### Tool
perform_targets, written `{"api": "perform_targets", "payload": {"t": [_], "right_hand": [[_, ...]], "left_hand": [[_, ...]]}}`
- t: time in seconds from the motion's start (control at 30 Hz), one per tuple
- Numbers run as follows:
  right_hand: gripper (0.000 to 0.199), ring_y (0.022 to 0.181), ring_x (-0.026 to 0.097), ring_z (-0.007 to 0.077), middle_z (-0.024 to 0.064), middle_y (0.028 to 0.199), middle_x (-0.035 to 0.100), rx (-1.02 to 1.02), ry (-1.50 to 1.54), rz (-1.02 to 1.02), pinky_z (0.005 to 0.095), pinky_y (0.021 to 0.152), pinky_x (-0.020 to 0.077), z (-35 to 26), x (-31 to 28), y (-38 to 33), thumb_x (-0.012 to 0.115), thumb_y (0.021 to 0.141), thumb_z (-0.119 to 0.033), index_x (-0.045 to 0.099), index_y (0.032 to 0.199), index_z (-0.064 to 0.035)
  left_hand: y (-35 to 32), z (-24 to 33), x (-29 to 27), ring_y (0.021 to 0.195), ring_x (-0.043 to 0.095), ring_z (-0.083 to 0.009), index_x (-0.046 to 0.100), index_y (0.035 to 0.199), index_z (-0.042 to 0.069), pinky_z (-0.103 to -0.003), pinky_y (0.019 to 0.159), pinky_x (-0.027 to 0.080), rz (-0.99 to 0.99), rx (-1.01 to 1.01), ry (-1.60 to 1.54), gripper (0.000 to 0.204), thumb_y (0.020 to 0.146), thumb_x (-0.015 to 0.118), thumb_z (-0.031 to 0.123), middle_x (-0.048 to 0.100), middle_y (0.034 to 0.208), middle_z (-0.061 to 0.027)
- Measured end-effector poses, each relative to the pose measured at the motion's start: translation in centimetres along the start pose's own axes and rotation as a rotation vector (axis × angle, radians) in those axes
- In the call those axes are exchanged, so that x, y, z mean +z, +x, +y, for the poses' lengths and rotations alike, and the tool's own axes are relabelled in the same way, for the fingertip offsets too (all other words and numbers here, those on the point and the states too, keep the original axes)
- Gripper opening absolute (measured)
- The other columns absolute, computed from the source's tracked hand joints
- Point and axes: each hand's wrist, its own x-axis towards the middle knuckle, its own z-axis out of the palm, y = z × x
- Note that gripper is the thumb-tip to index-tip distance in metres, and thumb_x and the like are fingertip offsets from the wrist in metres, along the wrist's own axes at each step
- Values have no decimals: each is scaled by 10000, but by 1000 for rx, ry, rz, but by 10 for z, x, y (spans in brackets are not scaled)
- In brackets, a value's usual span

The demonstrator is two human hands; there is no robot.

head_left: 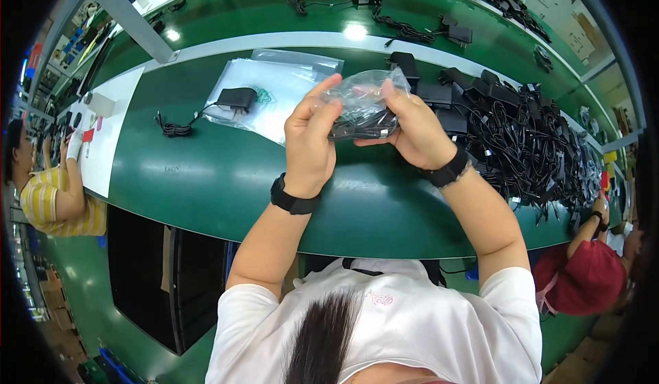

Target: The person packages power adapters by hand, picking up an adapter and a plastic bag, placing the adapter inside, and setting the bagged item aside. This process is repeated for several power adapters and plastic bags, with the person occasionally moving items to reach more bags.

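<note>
My left hand [310,137] and my right hand [410,131] hold up a clear plastic bag [362,99] above the green table [226,178]. Inside the bag lies a black power adapter with its coiled cable [364,128]. Fingers of both hands pinch the bag's upper part. Each wrist wears a black band. On the table to the left, another black adapter [237,99] rests on a stack of clear bags [274,88], its bundled cable [173,129] trailing off the stack.
A big heap of black adapters and cables [522,137] covers the table's right side. More adapters [412,30] lie on the far green belt. A person in a striped yellow shirt [48,198] sits at left, a person in red [583,274] at right.
</note>
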Motion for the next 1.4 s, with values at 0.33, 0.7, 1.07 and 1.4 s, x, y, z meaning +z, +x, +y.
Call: {"api": "perform_targets", "payload": {"t": [0.33, 0.7, 1.07, 1.4], "right_hand": [[297, 923, 545, 109, 64, 1027, 604, -242, -694, 54, 240, 825, 412, -11, -6, 1, 490, 922, -219, 599, 1046, 28], [331, 945, 552, 125, 70, 1059, 604, 231, -368, -151, 264, 828, 461, -66, -49, 10, 617, 816, -116, 585, 1136, -37], [240, 1048, 522, 275, 85, 1123, 578, 153, -2257, 1008, 446, 834, 442, -201, -401, 74, 537, 808, -255, 652, 1018, -275], [491, 1112, 497, 277, 88, 1168, 561, 606, -1963, 856, 474, 883, 430, -175, -369, 135, 570, 726, -133, 508, 1209, -192]], "left_hand": [[7, 1, 0, 743, 521, -76, 607, 940, -7, -211, 645, 435, 0, -128, 539, 177, 856, 586, 147, 591, 904, -35], [4, -6, 8, 643, 480, -92, 401, 1234, 34, -184, 558, 391, 87, -224, 428, 322, 931, 415, 143, 576, 1069, -164], [22, -10, -6, 532, 566, -172, 470, 1017, 8, -266, 504, 480, 244, -216, 466, 166, 910, 467, 134, 606, 774, -143], [27, -11, -15, 532, 561, -153, 503, 965, 6, -257, 509, 480, 296, -172, 501, 117, 897, 488, 99, 600, 735, -122]]}}
